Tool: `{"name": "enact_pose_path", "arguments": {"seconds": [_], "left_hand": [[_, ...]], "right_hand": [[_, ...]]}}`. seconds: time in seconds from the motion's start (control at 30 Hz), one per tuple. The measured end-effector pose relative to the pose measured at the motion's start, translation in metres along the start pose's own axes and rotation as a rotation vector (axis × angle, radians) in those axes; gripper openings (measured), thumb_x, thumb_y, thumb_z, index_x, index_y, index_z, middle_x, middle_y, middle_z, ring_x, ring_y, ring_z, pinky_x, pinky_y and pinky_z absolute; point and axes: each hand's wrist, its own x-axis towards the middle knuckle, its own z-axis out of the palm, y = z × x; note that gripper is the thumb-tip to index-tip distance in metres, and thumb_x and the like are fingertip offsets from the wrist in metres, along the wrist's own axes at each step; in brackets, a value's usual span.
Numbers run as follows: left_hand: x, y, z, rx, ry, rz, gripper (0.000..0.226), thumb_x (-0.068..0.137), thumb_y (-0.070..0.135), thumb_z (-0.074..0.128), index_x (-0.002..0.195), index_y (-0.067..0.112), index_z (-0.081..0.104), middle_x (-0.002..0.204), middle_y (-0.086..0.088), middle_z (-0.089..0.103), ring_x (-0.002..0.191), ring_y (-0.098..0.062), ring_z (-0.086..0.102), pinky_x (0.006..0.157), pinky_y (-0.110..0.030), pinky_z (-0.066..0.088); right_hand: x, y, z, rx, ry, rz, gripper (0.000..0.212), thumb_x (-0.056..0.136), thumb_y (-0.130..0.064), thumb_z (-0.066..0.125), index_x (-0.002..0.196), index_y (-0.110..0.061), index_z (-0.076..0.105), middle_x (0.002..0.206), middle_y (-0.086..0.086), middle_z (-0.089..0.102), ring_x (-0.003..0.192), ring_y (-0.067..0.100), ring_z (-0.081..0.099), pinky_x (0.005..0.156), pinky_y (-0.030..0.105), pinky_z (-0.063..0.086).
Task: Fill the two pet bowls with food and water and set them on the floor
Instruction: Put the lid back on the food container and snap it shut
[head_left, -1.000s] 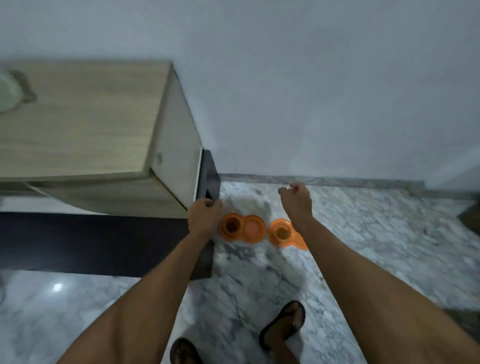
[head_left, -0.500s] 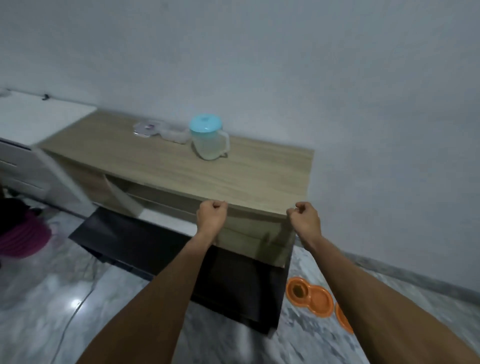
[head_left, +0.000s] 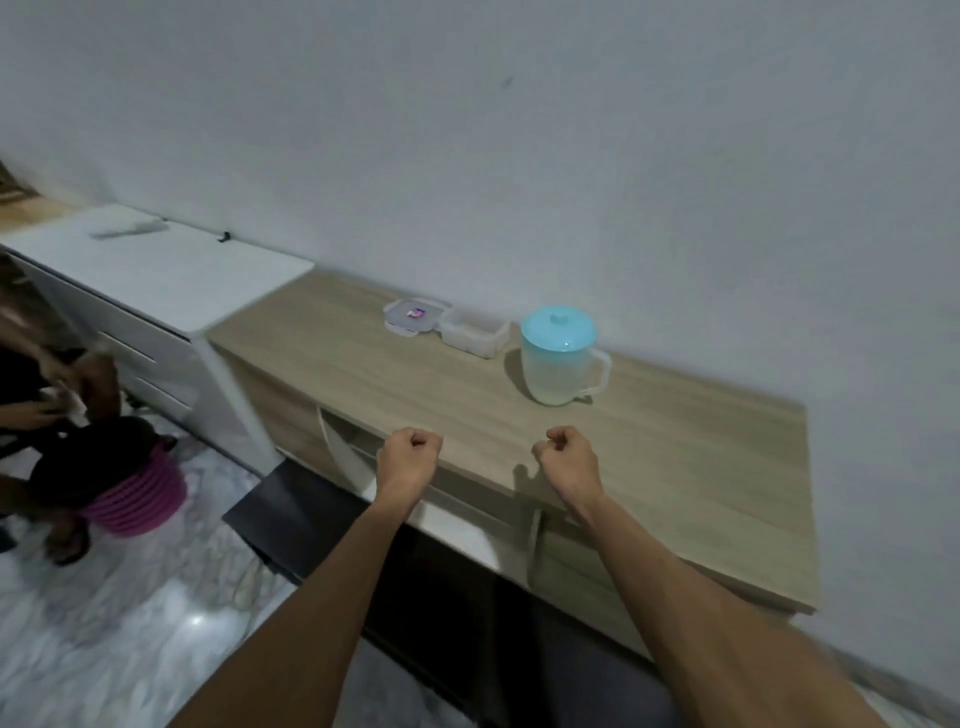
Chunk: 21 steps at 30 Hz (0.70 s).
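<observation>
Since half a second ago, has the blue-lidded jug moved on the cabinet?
No. The jug stands just right of the clear container as before; only the view shifted.

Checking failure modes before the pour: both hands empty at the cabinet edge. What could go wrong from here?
1. The pitcher has its handle turned right; a left hand grab may meet the smooth body and slip. The right hand looks better placed.
2. A cabinet door hangs ajar below the front edge; stepping closer could knock it.
3. The clear containers sit close beside the pitcher; a lift could nudge them.
</observation>
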Motion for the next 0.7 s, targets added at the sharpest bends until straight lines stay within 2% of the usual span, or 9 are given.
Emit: {"name": "enact_pose_path", "arguments": {"seconds": [0.07, 0.13, 0.23, 0.33, 0.4, 0.5, 0.6, 0.7], "left_hand": [[0.033, 0.0, -0.013, 0.047, 0.0, -0.003, 0.019, 0.09, 0.026, 0.064, 0.085, 0.009, 0.07, 0.1, -0.014, 0.072, 0.101, -0.03, 0.064, 0.089, -0.033, 0.047], [0.068, 0.0, -0.027, 0.079, 0.005, 0.009, 0.019, 0.091, 0.023, 0.065, 0.086, 0.005, 0.071, 0.093, -0.015, 0.072, 0.099, -0.03, 0.065, 0.083, -0.031, 0.046], [0.121, 0.002, -0.047, 0.127, 0.032, 0.052, 0.024, 0.087, 0.023, 0.065, 0.065, 0.014, 0.062, 0.079, -0.023, 0.069, 0.089, -0.039, 0.067, 0.075, -0.036, 0.048], [0.167, 0.0, -0.069, 0.177, 0.059, 0.05, 0.037, 0.087, 0.019, 0.064, 0.054, 0.009, 0.051, 0.077, -0.029, 0.064, 0.081, -0.044, 0.064, 0.066, -0.035, 0.042], [0.198, 0.001, -0.079, 0.206, 0.046, 0.031, 0.036, 0.087, 0.023, 0.062, 0.06, 0.0, 0.055, 0.074, -0.024, 0.061, 0.082, -0.041, 0.064, 0.069, -0.036, 0.044], [0.246, 0.005, -0.088, 0.204, 0.011, 0.047, 0.04, 0.086, 0.029, 0.061, 0.058, 0.001, 0.056, 0.077, -0.022, 0.065, 0.084, -0.038, 0.064, 0.076, -0.036, 0.048], [0.305, 0.011, -0.089, 0.195, -0.036, 0.076, 0.038, 0.09, 0.023, 0.062, 0.066, -0.005, 0.057, 0.081, -0.025, 0.067, 0.089, -0.039, 0.065, 0.076, -0.036, 0.047], [0.372, 0.013, -0.085, 0.239, -0.091, 0.114, 0.034, 0.089, 0.022, 0.063, 0.066, -0.004, 0.061, 0.073, -0.019, 0.061, 0.079, -0.035, 0.06, 0.073, -0.035, 0.045]], "right_hand": [[0.022, -0.016, 0.03, 0.018, -0.024, 0.013, 0.034, 0.085, -0.016, 0.062, 0.118, -0.009, 0.062, 0.111, 0.011, 0.068, 0.103, 0.029, 0.063, 0.093, 0.033, 0.047], [0.043, -0.033, 0.057, 0.023, -0.043, 0.018, 0.031, 0.084, -0.016, 0.062, 0.114, -0.01, 0.062, 0.107, 0.011, 0.069, 0.101, 0.03, 0.064, 0.094, 0.037, 0.049], [0.075, -0.056, 0.094, 0.01, -0.076, 0.018, 0.027, 0.084, -0.016, 0.061, 0.111, -0.011, 0.063, 0.105, 0.011, 0.069, 0.101, 0.03, 0.064, 0.093, 0.037, 0.049], [0.103, -0.074, 0.131, -0.012, -0.09, 0.042, 0.022, 0.086, -0.017, 0.06, 0.108, -0.014, 0.063, 0.107, 0.01, 0.069, 0.103, 0.03, 0.063, 0.096, 0.038, 0.049], [0.124, -0.085, 0.155, -0.007, -0.077, 0.052, 0.015, 0.085, -0.017, 0.06, 0.1, -0.017, 0.063, 0.105, 0.01, 0.07, 0.102, 0.031, 0.063, 0.094, 0.037, 0.049], [0.149, -0.101, 0.193, 0.014, -0.05, 0.068, 0.007, 0.085, -0.017, 0.06, 0.092, -0.02, 0.061, 0.102, 0.009, 0.071, 0.1, 0.03, 0.064, 0.088, 0.032, 0.048], [0.173, -0.116, 0.227, 0.03, -0.019, 0.112, 0.005, 0.088, -0.019, 0.059, 0.091, -0.02, 0.062, 0.104, 0.007, 0.07, 0.1, 0.028, 0.063, 0.086, 0.028, 0.045], [0.199, -0.131, 0.258, 0.032, 0.025, 0.155, 0.011, 0.091, -0.021, 0.057, 0.098, -0.016, 0.064, 0.107, 0.006, 0.069, 0.103, 0.026, 0.061, 0.091, 0.031, 0.045]]}}
